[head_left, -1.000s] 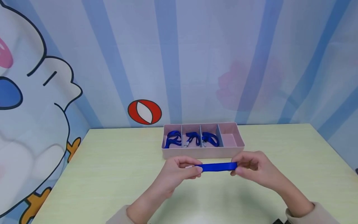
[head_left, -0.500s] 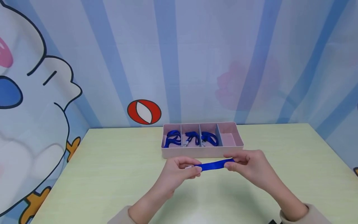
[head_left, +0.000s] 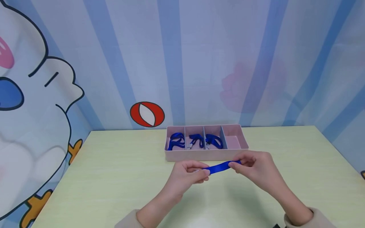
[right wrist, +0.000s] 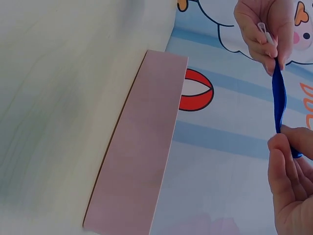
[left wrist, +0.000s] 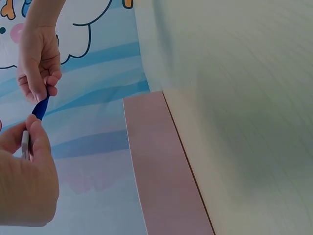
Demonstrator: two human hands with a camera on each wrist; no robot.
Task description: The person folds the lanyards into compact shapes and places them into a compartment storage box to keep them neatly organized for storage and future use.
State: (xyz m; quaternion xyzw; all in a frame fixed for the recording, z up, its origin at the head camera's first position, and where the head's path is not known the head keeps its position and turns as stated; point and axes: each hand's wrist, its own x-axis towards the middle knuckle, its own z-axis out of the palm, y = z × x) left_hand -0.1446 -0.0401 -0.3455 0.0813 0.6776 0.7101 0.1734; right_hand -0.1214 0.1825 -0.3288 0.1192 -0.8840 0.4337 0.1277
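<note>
A folded blue lanyard [head_left: 220, 167] is held up between both hands, in front of the pink box. My left hand [head_left: 186, 177] pinches its left end between thumb and fingers. A whitish clip [right wrist: 266, 34] pokes out by those fingers in the right wrist view. My right hand [head_left: 256, 169] pinches the other end, a little higher, so the strap slopes upward to the right. In the left wrist view, a short piece of blue strap [left wrist: 41, 108] spans the two sets of fingertips.
Behind the hands stands a pink divided box [head_left: 206, 155] on the pale table [head_left: 122, 167]. Three of its compartments hold blue lanyards [head_left: 214, 141]; the rightmost compartment [head_left: 235, 141] shows a bare floor. A printed backdrop [head_left: 196, 63] rises at the table's back.
My right hand has shifted left and slightly up, tilting the lanyard and shortening the visible stretch. My left hand has moved a little to the right. Both keep their hold.
</note>
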